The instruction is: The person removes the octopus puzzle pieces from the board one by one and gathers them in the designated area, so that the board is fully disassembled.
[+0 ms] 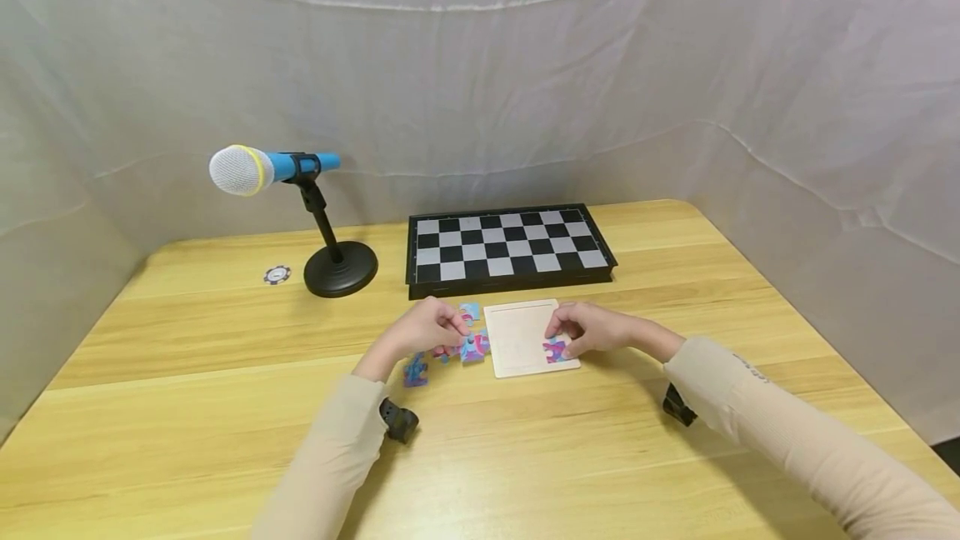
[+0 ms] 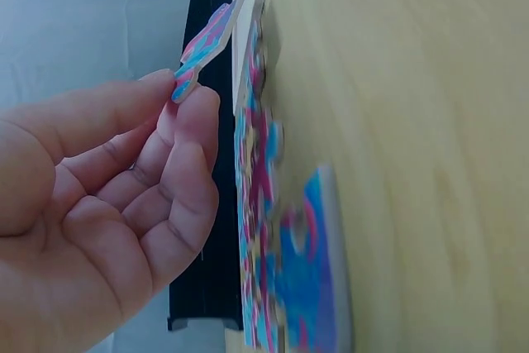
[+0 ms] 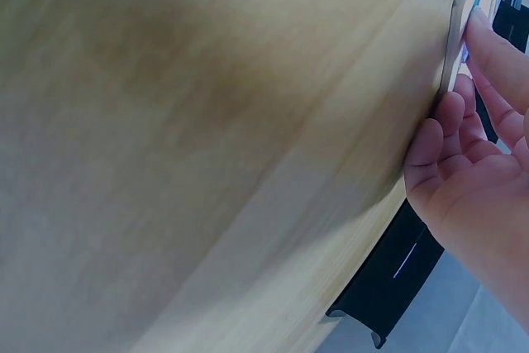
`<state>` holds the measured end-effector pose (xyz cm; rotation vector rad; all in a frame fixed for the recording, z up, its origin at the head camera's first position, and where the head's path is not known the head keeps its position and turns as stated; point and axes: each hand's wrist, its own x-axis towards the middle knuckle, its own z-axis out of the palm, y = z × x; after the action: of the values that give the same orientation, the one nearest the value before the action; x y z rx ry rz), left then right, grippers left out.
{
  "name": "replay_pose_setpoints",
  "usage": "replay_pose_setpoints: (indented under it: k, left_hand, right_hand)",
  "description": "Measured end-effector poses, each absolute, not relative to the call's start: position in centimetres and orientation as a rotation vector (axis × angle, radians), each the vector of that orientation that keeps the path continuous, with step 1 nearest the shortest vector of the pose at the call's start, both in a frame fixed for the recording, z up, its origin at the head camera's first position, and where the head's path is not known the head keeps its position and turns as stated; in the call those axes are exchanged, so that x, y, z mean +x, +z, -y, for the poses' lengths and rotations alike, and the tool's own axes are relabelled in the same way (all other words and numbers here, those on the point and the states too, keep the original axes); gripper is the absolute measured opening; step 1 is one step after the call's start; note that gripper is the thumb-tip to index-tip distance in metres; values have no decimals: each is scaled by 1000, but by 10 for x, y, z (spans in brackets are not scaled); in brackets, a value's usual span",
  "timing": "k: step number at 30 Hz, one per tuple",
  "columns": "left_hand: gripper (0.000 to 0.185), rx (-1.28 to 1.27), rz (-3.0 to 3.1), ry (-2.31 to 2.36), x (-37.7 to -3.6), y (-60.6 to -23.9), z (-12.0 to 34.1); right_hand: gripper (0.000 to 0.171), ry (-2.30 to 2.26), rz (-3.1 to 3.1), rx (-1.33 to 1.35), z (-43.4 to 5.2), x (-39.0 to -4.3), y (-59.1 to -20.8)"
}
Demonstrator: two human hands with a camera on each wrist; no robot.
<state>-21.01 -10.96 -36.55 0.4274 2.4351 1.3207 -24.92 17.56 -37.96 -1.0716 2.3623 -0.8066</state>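
Between thumb and fingertips, my left hand (image 1: 422,330) pinches a pink, blue and purple jigsaw piece (image 1: 474,347); the left wrist view shows this piece tilted and raised off the table. Loose jigsaw pieces lie below that hand, among them a blue one (image 1: 416,371) nearest me and a light blue one (image 1: 470,312) farther back. To the right lies a pale wooden puzzle tray (image 1: 516,340). At its right side my right hand (image 1: 600,328) holds a purple and blue piece (image 1: 555,349) with thumb and finger, the other fingers curled by the tray's edge (image 3: 453,47).
A folded black-and-white chessboard (image 1: 512,244) lies just behind the tray. At the back left stands a blue microphone (image 1: 300,165) on a black round-based stand (image 1: 341,269), with a poker chip (image 1: 277,275) beside it. Pale cloth (image 1: 480,90) hangs around the wooden table.
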Motion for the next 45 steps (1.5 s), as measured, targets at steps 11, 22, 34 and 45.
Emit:
replay_pose_setpoints:
  k: [11,22,34,45]
  left_hand:
    - [4,424,-2441,1287,-206,-366,129]
    - [4,425,-2357,1256,-201,-368,137]
    - [5,457,-2388,1166,-199,-370,137]
    - [8,500,-2413,1115,-199,-369,138]
  right_hand:
    - [21,-801,-2360,-1075,-176,-250,-381]
    - [21,-797,-2361,-1079,-176,-251,-382]
    - [21,-792,-2362,-1083,-175,-249,-380]
    - [21,-806,-2356,-1069,-175,-248,-379]
